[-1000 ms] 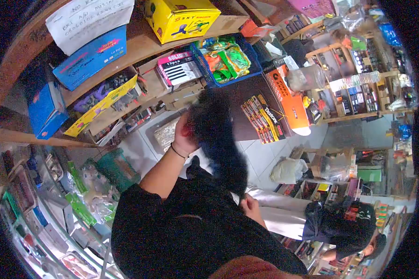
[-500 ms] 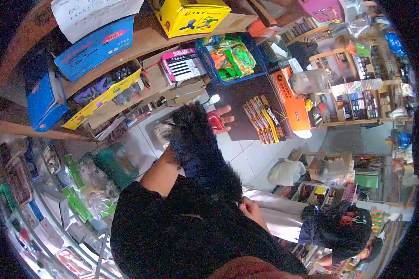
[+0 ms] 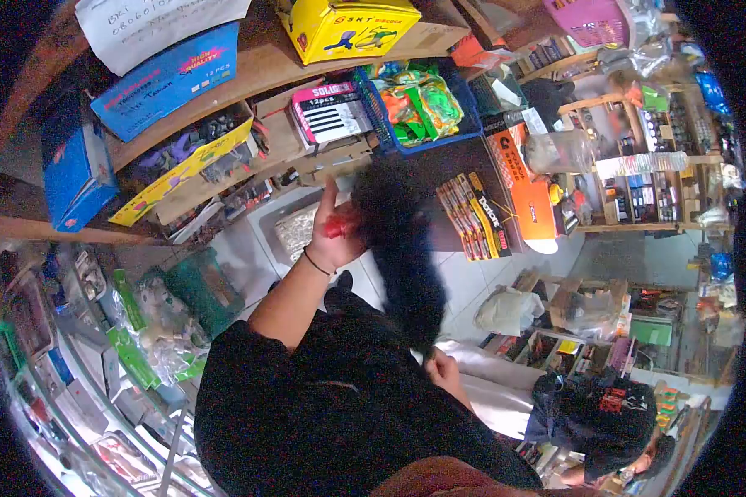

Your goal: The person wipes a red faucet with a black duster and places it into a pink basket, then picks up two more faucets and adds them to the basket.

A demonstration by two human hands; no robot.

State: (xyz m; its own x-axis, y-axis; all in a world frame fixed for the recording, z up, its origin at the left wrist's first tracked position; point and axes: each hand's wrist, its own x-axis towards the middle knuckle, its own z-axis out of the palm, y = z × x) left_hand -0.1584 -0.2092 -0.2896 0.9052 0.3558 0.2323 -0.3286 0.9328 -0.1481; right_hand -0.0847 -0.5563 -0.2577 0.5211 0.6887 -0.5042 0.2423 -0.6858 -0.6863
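Note:
A dark feather duster [image 3: 406,273] stretches up from in front of my black shirt, blurred toward its top end. Closed around its lower end is my right hand [image 3: 448,374], the handle mostly hidden in the fist. My left hand [image 3: 331,242], thumb raised, holds a small shiny red item [image 3: 340,225] against the palm; I cannot tell what kind it is. Its fingers are partly covered by the duster plumes, which overlap that hand at the right. A black band circles the left wrist.
Ahead, shelves hold a yellow SKT box [image 3: 348,31], a pink-and-white box [image 3: 330,114] and a blue basket [image 3: 427,141] of bright packets. Battery packs [image 3: 472,217] lie on a brown surface. At the right, a person [image 3: 593,414] in a black shirt bends forward. Glass-fronted shelving [image 3: 83,406] stands left.
My left hand has come out from behind the duster toward the left, palm and red item now showing. The duster's top has swung to the right; my right hand stays nearly in place.

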